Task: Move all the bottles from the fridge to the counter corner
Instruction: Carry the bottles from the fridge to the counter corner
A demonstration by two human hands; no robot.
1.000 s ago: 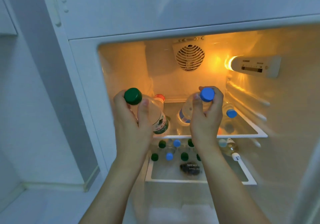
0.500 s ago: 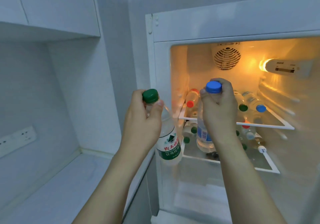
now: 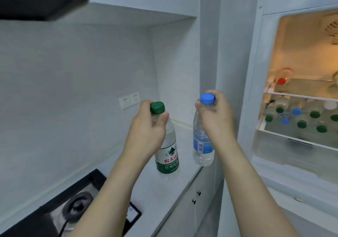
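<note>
Left hand (image 3: 146,132): fingers curled round neck of clear plastic green-capped bottle (image 3: 167,154).
Right hand (image 3: 215,117): fingers grip neck of clear blue-capped bottle (image 3: 202,145).
Position: both above pale counter (image 3: 157,196).

The left hand (image 3: 146,136) is covering the neck of the green-capped bottle (image 3: 167,156), and the right hand (image 3: 215,119) is hiding the shoulder of the blue-capped bottle (image 3: 202,145). The fridge (image 3: 292,90) is running off the right edge. Bottles on its shelves (image 3: 300,119) are showing only blurred caps. The stove (image 3: 76,207) is being cut off below.
</note>
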